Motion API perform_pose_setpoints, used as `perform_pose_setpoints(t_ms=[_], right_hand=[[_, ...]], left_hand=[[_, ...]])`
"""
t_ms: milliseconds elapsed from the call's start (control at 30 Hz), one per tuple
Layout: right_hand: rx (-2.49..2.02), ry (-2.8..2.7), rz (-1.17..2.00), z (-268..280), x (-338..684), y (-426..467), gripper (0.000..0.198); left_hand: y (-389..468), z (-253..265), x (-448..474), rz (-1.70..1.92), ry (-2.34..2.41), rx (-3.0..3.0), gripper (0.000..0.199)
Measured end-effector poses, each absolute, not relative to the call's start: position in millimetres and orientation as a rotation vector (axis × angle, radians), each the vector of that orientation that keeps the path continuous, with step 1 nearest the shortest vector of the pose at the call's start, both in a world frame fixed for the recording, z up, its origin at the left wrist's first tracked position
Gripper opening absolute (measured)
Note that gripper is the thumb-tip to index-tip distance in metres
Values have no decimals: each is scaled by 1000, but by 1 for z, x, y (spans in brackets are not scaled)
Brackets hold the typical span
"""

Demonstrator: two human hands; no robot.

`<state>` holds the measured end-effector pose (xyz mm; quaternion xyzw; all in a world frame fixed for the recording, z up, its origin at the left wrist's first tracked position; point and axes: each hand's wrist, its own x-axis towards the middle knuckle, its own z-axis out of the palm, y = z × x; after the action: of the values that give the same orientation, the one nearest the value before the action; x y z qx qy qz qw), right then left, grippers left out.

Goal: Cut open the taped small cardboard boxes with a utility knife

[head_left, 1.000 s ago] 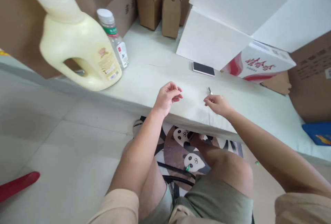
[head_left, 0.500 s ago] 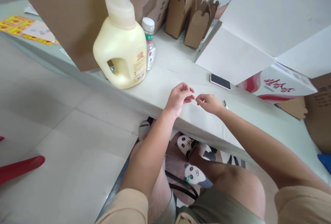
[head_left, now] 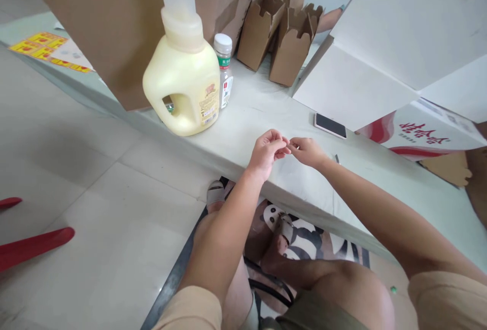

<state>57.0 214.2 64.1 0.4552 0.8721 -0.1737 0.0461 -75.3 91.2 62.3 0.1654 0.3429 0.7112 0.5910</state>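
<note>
Above the front part of the covered table (head_left: 251,117), my two hands meet at the fingertips. My left hand (head_left: 268,152) has its thumb and fingers curled together in a pinch. Closed the same way, my right hand (head_left: 306,151) touches or nearly touches the left fingertips. Anything between the fingers is too small to make out. Just beyond the right wrist lies a small thin grey piece (head_left: 337,159). A phone (head_left: 330,126) rests flat, screen up, farther back on the table.
A large yellow jug (head_left: 182,81) and a small bottle (head_left: 224,73) stand at left before a big carton (head_left: 114,35). Folded cardboard boxes (head_left: 291,51) stand behind. White box panels (head_left: 353,76) and a red-white carton (head_left: 422,129) are at right. Another person's arm (head_left: 329,19) shows behind.
My hands have come closer, so the fingertips meet. The view has shifted slightly. A small green scrap seen over the panda mat now appears farther right, over the floor.
</note>
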Motion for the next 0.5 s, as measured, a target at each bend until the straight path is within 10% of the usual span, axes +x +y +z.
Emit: perform_pose_setpoints(t_ms=[500], right_hand=[[1543,3023,-59,150,-59,327,70]], left_hand=[[122,56,-61,1629,781,341,29]])
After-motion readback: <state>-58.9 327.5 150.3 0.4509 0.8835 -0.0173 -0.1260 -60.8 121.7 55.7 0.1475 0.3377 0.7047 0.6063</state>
